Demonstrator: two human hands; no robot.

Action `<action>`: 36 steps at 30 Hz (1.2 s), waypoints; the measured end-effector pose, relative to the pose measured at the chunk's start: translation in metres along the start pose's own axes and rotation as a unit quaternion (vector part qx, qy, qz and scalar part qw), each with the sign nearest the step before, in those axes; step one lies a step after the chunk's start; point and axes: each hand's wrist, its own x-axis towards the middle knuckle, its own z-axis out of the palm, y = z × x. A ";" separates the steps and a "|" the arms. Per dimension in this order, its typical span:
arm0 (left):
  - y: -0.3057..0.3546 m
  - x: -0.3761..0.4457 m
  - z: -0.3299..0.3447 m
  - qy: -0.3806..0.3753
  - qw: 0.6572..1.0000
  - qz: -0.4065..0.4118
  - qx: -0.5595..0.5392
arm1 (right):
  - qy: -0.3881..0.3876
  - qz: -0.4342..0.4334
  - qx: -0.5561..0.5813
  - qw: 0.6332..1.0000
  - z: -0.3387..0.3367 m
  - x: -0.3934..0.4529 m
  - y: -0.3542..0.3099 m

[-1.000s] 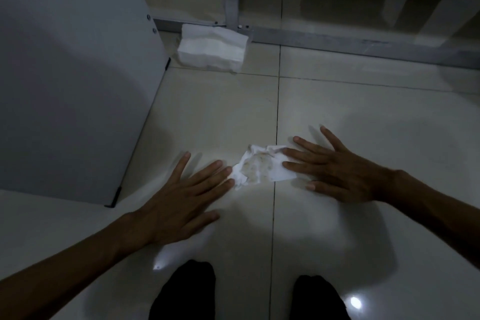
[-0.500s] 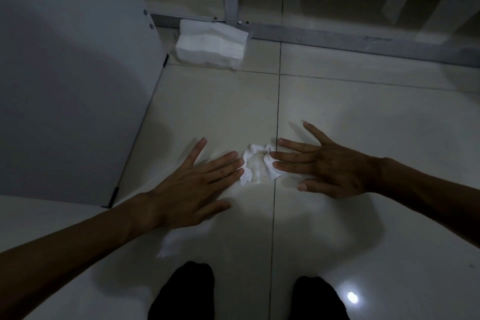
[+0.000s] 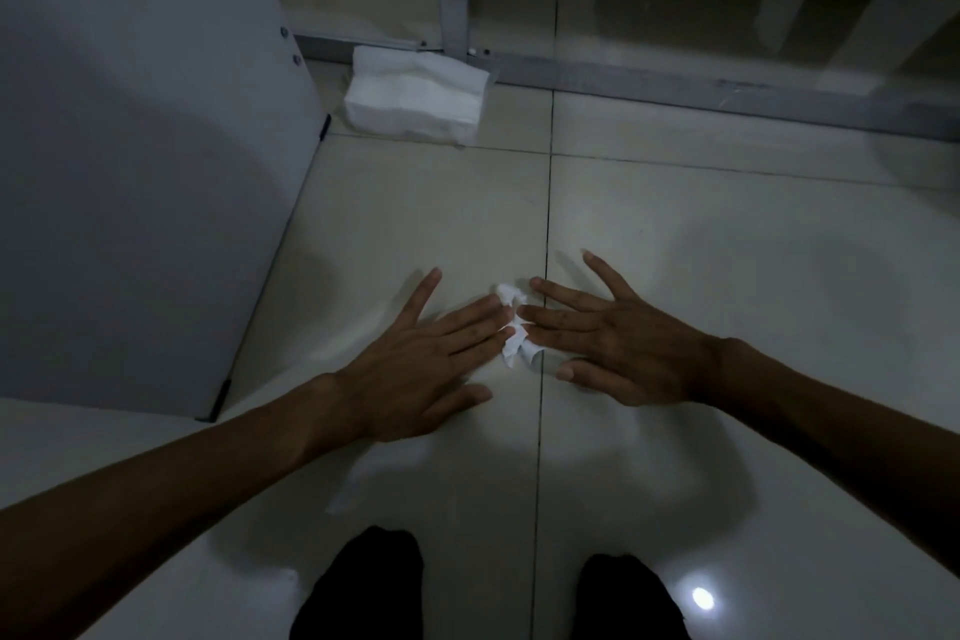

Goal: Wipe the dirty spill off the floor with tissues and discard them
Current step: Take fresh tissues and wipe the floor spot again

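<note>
Your left hand [image 3: 415,364] lies palm down on the pale tiled floor [image 3: 727,234], its fingers [image 3: 470,327] extended and slightly spread, the tips meeting the left edge of a crumpled white tissue [image 3: 513,327]. Your right hand [image 3: 623,343] lies opposite, also palm down, fingers [image 3: 558,320] straight and fanned, the tips touching the right edge of the same tissue. The tissue is thus bunched between the 2 sets of fingertips, pressed from both sides against the floor rather than pinched or lifted by either hand. It sits just left of the dark grout line [image 3: 545,203] that runs away from you, in the middle of the view. No stain can be made out on the tile around it in this dim light.

Farther away, near the metal frame [image 3: 675,88] at the base of a glass partition, a stack of clean white tissues [image 3: 415,99] rests on the floor, well apart from your hands. A grey panel [image 3: 130,146] stands upright at the left, its lower corner near your left forearm. A pale flat patch, perhaps a second sheet [image 3: 358,478], lies on the floor just below your left wrist; whether it is paper or a reflection cannot be told. Your 2 dark-clad feet or knees [image 3: 363,587] show at the bottom edge, with a bright light reflection [image 3: 702,598] beside the right one
</note>
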 end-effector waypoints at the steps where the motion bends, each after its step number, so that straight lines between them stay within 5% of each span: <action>1: -0.002 0.001 -0.001 0.007 1.000 0.000 -0.021 | 0.009 0.010 0.006 1.000 0.000 0.002 -0.002; 7: -0.018 0.021 -0.017 0.130 0.958 -0.105 -0.231 | 0.202 0.166 0.152 0.953 0.007 0.009 -0.033; 14: -0.027 0.033 -0.015 0.027 0.973 -0.005 -0.229 | 0.300 0.265 0.299 0.866 0.006 0.037 -0.082; 23: -0.015 0.030 -0.016 0.039 0.984 0.005 -0.175 | 0.222 0.189 0.205 0.935 0.001 0.039 -0.079; 36: 0.026 0.001 -0.010 0.069 0.985 -0.006 -0.161 | 0.211 0.174 0.218 0.937 0.004 0.012 -0.080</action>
